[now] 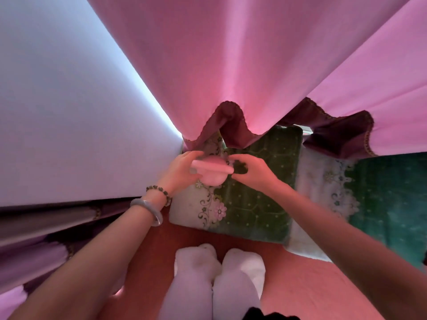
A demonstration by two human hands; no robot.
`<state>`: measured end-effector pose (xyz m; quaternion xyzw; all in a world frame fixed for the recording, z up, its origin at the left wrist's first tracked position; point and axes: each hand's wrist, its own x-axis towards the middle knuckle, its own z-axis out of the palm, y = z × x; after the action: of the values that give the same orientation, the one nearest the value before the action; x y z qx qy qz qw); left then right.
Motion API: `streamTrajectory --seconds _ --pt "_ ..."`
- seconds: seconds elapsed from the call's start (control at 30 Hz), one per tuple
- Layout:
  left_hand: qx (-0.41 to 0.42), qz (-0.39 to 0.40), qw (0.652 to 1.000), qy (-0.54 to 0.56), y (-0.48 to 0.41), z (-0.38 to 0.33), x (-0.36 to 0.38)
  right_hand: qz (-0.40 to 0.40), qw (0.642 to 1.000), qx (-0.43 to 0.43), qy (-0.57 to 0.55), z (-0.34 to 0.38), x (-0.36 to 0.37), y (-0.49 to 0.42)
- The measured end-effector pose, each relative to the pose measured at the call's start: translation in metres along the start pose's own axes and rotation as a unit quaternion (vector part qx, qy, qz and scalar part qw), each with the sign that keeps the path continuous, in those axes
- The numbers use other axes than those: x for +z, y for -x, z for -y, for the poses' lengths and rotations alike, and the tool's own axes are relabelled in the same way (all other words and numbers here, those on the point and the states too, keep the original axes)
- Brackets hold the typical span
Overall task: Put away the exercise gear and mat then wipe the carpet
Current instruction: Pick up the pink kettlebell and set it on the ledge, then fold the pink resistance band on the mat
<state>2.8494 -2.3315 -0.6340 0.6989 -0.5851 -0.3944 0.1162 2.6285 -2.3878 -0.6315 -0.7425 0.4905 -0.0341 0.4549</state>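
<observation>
A pink piece of exercise gear [211,170], a rounded body with a bar across it, is held low over a green patterned cushion [258,188] near the corner of the room. My left hand [182,169] grips the bar's left end. My right hand [251,173] pinches its right end with curled fingers. Its exact shape is blurred. The mat is not in view. Red carpet [312,285] covers the floor under my white-socked feet [219,262].
A pink curtain [231,65] with a dark maroon hem hangs straight ahead over the cushions. A pale wall [69,100] rises on the left. A second, teal cushion [388,204] with white lace lies to the right. More curtain folds hang at the lower left.
</observation>
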Motion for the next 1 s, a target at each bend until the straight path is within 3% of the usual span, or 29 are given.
streamTrajectory --seconds 0.2,0.43,0.57,0.77,1.0 --pt "0.055 -0.008 0.993 0.104 0.092 -0.140 -0.095 -0.079 0.984 0.015 -0.159 0.112 -0.112 0.121" --pt "0.122 0.027 0.971 0.204 0.195 -0.313 -0.210 -0.184 0.958 -0.015 -0.221 0.227 -0.269 0.261" --pt "0.212 0.054 0.956 0.196 0.226 -0.391 -0.256 -0.238 0.943 -0.037 -0.230 0.268 -0.329 0.333" --pt "0.325 0.140 0.920 0.169 0.240 -0.482 -0.275 -0.338 0.918 -0.015 -0.209 0.291 -0.370 0.423" --pt "0.423 0.269 0.855 0.131 0.270 -0.545 -0.253 -0.486 0.841 0.041 -0.233 0.307 -0.349 0.526"
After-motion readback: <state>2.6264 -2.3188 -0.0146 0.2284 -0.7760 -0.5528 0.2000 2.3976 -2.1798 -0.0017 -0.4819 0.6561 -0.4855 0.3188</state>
